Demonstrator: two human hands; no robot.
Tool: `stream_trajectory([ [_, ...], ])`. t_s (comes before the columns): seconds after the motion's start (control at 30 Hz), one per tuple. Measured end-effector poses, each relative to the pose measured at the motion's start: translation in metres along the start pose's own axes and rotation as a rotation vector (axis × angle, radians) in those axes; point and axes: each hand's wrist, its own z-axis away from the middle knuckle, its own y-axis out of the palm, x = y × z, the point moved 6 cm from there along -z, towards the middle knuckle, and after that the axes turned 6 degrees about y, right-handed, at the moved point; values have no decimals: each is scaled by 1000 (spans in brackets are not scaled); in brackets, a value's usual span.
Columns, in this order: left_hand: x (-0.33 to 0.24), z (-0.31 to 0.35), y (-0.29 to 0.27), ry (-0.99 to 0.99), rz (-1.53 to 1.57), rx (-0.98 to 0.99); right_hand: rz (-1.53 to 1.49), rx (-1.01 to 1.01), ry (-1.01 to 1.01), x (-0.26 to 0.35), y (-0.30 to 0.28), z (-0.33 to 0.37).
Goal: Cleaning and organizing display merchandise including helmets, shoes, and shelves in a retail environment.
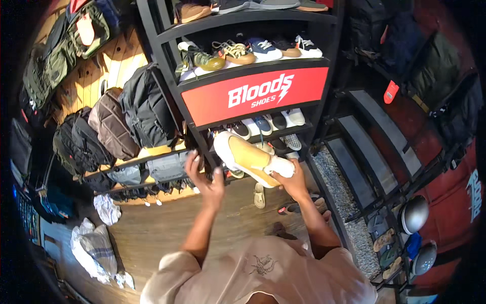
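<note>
A tan-yellow slip-on shoe [247,156] with a white toe and white sole edge is held up in front of the shelf, tilted with its toe to the upper left. My right hand [292,181] grips it at the heel end, thumb over the pale opening. Left of the toe, my left hand [206,183] is raised with its fingers apart; it holds nothing and does not touch the shoe. Just beyond the held shoe, several sneakers [263,125] line the lower shelf.
A black shelf with a red sign [255,93] stands ahead, with more shoes [235,51] above. Backpacks [114,121] fill the left wall. White plastic bundles [93,248] and a loose sandal [259,196] lie on the wooden floor. Steps [362,152] and helmets [415,214] are at right.
</note>
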Motion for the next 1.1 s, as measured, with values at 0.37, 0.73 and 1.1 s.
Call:
stream_trajectory([
  [0.37, 66, 119, 103, -1233, 1245, 62, 316, 234, 102, -14, 47, 4],
  [0.73, 39, 134, 113, -1255, 1106, 307, 242, 242, -87, -12, 29, 4],
  [1.1, 47, 144, 107, -1340, 1220, 122, 445, 247, -207, 21, 45, 36],
])
